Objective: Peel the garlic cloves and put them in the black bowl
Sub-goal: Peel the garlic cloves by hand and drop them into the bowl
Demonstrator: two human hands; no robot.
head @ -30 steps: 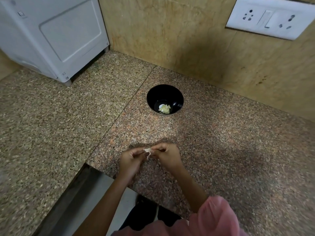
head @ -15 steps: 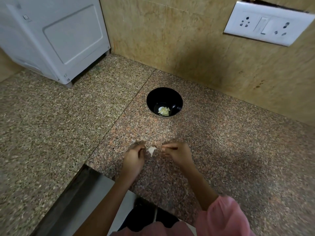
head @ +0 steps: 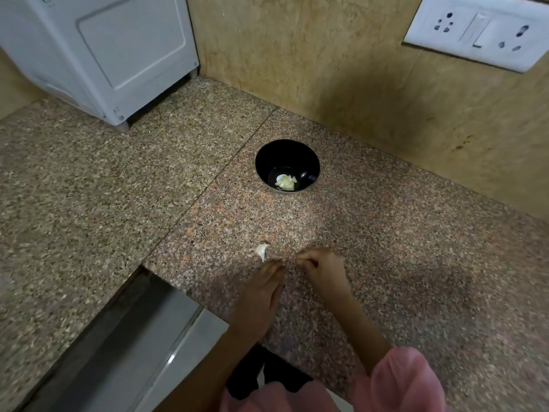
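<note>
A clove [head: 261, 251] lies on the counter [head: 416, 263] just ahead of my left hand [head: 261, 289]. It is pale with a brownish tip, and I judge it still has some skin on, though it is too small to be sure. My left hand is flat and relaxed, with the fingers stretched towards the clove and the tips just beside it, holding nothing. I keep it there because the clove is the next thing to pick up.

My right hand [head: 322, 270] sits close by with its fingers curled in and the tips drawn together. It may be pinching a scrap of skin, but I cannot tell whether anything is in it. Both hands are low and near the front edge, where I can work the skin off close to me.

The bowl [head: 309, 162] stands farther back, near the wall and well apart from my hands, so loose skin falls on the counter and not in with the clean pieces. A little peeled garlic [head: 285, 182] is already in the bottom of it. The task is under way, and this clove has yet to join the rest.
</note>
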